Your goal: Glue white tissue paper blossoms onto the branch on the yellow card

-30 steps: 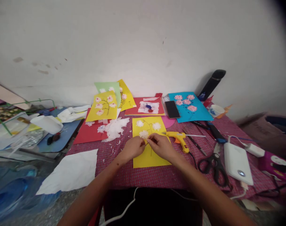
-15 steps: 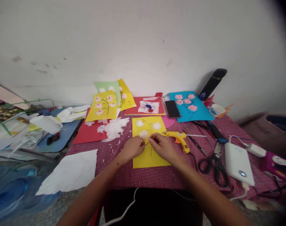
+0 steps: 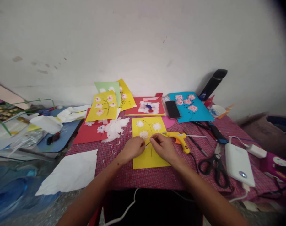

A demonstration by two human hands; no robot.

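A yellow sheet of paper [image 3: 147, 160] lies in front of me, bearing white fluffy blossoms [image 3: 144, 134] and a thin brown branch [image 3: 151, 153]. Over its middle, my left hand [image 3: 134, 147] is closed in a pinch at one end of a thin twig [image 3: 148, 143]. My right hand [image 3: 163, 146] pinches the twig's other end, fingertips close to the branch. Part of the twig is hidden by the fingers. Just right of the sheet rests a yellow glue gun [image 3: 180, 138] with a glue stick [image 3: 196, 135] in its back.
Black scissors [image 3: 214, 166], a white power bank [image 3: 239, 163] and a phone [image 3: 172, 109] lie to the right. Finished-looking flower pictures include a blue sheet [image 3: 201, 113] at the back. Torn white paper [image 3: 116, 128] and a large white sheet [image 3: 72, 171] lie left.
My right hand has shifted very slightly to the right, showing a little more of the twig between the hands. The left hand looks unmoved.
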